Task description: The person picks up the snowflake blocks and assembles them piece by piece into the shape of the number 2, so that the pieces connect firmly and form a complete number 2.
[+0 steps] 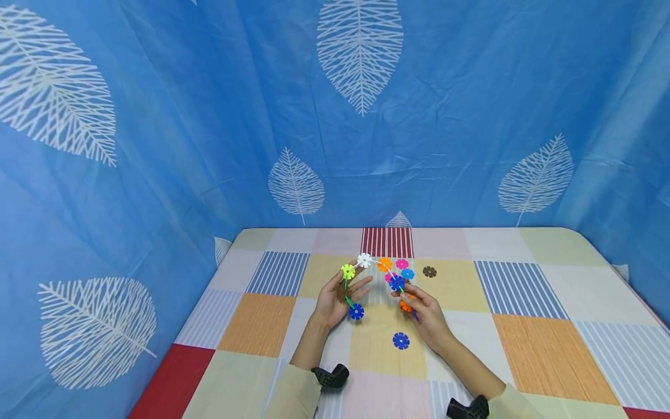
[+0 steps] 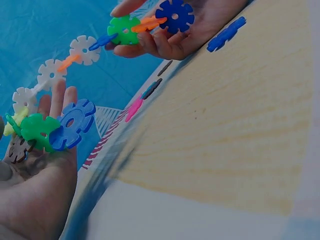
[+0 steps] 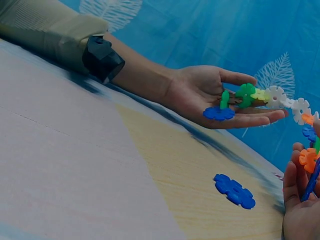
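A chain of interlocking snowflake discs (image 1: pixel 364 260) arches between the two hands, in white, yellow-green, orange, green and blue. My left hand (image 1: pixel 328 302) is palm up with fingers extended, and the chain's left part lies over it. At that end hang a green disc (image 2: pixel 39 131), a blue disc (image 2: pixel 76 124) and a brown disc (image 2: pixel 20 150). My right hand (image 1: pixel 430 319) pinches the other end at a green disc (image 2: pixel 124 30), with an orange disc (image 3: pixel 308 160) and a dark blue one beside its fingers. A loose blue disc (image 1: pixel 401 341) lies on the tablecloth between the forearms.
Beyond the right hand, a pink disc (image 1: pixel 402 263), a light blue disc (image 1: pixel 407 273) and a brown disc (image 1: pixel 429 272) lie on the patchwork tablecloth (image 1: pixel 528 244). Blue curtains (image 1: pixel 450 116) with white leaves stand behind and at the sides.
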A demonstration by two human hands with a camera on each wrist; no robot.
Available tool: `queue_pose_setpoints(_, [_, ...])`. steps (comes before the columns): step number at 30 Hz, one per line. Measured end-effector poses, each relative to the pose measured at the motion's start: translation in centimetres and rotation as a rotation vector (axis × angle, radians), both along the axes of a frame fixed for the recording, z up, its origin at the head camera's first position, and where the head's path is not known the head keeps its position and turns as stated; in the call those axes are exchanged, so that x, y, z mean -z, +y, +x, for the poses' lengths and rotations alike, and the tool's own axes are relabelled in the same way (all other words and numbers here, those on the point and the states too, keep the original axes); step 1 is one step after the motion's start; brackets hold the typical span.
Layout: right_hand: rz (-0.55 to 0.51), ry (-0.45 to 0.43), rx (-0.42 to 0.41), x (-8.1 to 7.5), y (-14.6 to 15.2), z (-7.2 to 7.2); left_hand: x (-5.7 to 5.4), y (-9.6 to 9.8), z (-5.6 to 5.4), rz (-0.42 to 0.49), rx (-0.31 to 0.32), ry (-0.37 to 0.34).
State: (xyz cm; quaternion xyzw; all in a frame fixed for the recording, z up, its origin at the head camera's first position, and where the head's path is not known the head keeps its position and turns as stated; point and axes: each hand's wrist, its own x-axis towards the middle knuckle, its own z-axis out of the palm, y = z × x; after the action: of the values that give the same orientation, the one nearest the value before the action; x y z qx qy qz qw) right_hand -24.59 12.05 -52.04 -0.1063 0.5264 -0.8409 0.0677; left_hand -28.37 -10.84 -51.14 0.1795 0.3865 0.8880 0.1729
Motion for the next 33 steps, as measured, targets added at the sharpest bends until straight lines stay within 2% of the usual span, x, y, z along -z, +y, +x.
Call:
queue_pose_setpoints(7, [-0.027,0.022,-0.008,0.03,-0.03,-0.06,0.23,0.04,-0.11,-0.031,-0.003,-0.004])
queue_pose_setpoints(13, [0.013,0.016,0.085,-0.30,-0.20,-0.01,0.32,0.11,-0.09,-0.093,-0.016,-0.023])
queue_pose_setpoints(17, [0.068,0.007,0.128,-0.52,-0.26,0.04,0.39,0.11,-0.12,-0.130,0.000,-0.002])
queue_pose_setpoints(25, [0.064,0.037,0.110,-0.41,-0.33,-0.02,0.48,0.03,-0.11,-0.137,-0.004,0.029])
queue_pose_setpoints(33, [0.070,0.030,0.102,-0.32,-0.31,-0.08,0.60,0.08,0.01,-0.148,-0.024,0.012])
